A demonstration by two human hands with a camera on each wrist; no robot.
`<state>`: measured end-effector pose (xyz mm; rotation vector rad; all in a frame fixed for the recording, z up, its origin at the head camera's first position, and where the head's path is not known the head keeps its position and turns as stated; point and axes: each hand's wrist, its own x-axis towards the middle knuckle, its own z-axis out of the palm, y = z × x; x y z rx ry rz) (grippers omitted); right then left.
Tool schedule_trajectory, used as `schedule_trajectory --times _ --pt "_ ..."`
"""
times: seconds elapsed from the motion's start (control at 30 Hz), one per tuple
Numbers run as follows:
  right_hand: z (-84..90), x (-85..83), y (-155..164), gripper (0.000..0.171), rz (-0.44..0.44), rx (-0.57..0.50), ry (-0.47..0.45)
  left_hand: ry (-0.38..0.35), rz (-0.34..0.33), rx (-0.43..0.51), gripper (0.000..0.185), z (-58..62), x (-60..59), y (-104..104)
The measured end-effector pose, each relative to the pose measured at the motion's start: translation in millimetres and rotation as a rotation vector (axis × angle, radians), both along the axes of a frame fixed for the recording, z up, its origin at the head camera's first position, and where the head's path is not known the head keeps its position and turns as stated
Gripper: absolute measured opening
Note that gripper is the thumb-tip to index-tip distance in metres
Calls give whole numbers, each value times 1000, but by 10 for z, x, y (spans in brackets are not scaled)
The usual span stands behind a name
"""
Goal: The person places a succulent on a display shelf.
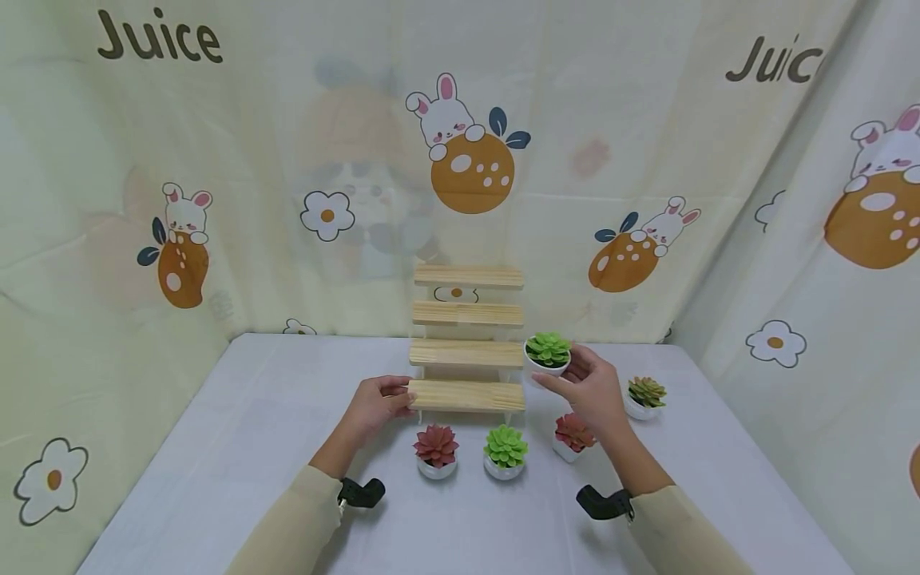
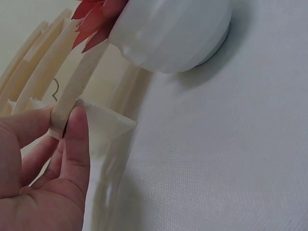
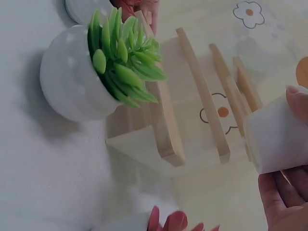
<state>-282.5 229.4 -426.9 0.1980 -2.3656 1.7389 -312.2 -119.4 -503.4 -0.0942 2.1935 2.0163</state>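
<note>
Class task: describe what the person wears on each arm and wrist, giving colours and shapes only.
Both arms wear long beige sleeves. A small black camera mount sits at each wrist, beside the left hand and the right hand. Both hands are bare: no gloves, rings or markings visible.

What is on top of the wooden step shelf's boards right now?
All four boards of the wooden step shelf look bare. The right hand holds a green succulent pot beside the second board, not set down. The left hand grips the lowest board's end, covering that bit.
</note>
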Motion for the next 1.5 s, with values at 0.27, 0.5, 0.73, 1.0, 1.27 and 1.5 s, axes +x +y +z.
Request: schedule_trajectory --times 0.27,0.5,0.73,1.0,1.27,1.5 --pt "28 -147 -173 76 47 4 -3 10 -3 6 38 -4 6 -6" --pt "126 -262 -348 77 60 -10 -9 14 -7 22 38 5 7 -4" --pt "219 -403 -517 73 95 -38 27 27 -14 9 38 21 21 0" --pt "282 -553 -693 70 133 -58 49 28 -17 4 39 1 7 -11" --pt "385 -716 -849 64 159 -68 86 18 -11 7 37 -7 10 -13" --pt "473 -853 -993 67 168 -82 92 12 -12 14 38 23 24 -13"
